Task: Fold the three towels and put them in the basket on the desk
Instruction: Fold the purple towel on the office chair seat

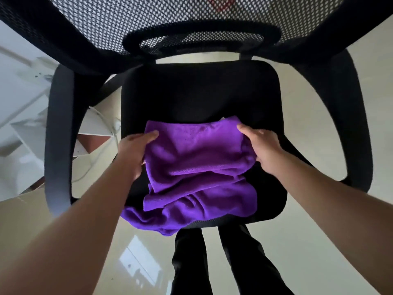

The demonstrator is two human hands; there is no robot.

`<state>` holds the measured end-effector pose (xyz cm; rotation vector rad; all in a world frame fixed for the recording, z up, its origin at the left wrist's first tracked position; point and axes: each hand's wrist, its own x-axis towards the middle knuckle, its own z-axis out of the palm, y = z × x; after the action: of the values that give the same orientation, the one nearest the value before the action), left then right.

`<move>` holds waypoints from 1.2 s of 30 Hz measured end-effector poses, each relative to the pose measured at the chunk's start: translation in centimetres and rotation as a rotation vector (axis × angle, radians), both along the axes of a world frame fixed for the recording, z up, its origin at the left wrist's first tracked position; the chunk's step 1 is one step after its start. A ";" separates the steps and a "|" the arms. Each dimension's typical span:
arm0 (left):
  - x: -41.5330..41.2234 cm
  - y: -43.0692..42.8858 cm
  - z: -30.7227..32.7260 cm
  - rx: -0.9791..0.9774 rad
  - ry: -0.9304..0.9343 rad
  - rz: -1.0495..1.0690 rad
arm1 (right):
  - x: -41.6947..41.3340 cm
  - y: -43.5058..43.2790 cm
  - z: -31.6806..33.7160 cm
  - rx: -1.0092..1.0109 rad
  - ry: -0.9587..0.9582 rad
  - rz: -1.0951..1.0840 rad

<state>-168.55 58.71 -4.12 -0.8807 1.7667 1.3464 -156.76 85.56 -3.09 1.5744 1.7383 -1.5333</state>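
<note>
Towels (197,167) in purple, heaped on the black chair seat (200,92), one hand at each side.

From the left: the left hand (136,150) cups the pile's edge, fingers together along the top and thumb tucked under; the cloth between is rumpled, its near corner hanging off the seat front. The right hand (260,145) presses the opposite edge, fingers together. I judge that lifting now could let the hanging layer slide to the floor. How many towels are here is unclear; no basket shows.
</note>
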 end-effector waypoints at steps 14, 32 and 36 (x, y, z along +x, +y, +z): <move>-5.8 0.1 3.3 0.266 0.083 -0.037 | -4.7 5.8 4.2 -0.523 0.375 -0.235; 3.0 0.0 -0.6 -0.187 0.061 -0.209 | 0.6 -0.4 -1.5 -0.367 -0.066 -0.031; 3.6 0.2 -1.0 -0.221 0.132 -0.121 | 0.3 -1.0 -1.6 -0.324 0.049 -0.274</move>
<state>-164.94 58.86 -5.16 -0.8016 2.0668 1.1702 -156.45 84.58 -4.70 1.6640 1.2518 -1.8842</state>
